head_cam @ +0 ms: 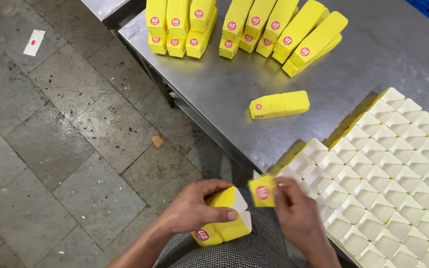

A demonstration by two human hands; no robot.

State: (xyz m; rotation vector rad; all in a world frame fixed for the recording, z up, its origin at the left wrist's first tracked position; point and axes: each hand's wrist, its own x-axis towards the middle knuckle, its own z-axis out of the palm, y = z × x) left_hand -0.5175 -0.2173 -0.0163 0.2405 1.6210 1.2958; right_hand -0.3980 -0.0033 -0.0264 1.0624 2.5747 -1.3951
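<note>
Left hand (194,208) fingers (224,215) curled tight around yellow carton (224,223); right hand (299,213) fingers (280,191) pinching its open flap (262,191), beside white-topped cartons (383,168) on tabletop (224,84).

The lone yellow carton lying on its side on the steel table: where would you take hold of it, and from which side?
Take the lone yellow carton across its long flat sides, around mid-length, coming from above. It lies flat on the steel table with bare surface all round, so a grip probably fits down either long edge; its tapered end looks harder to pinch.
</note>
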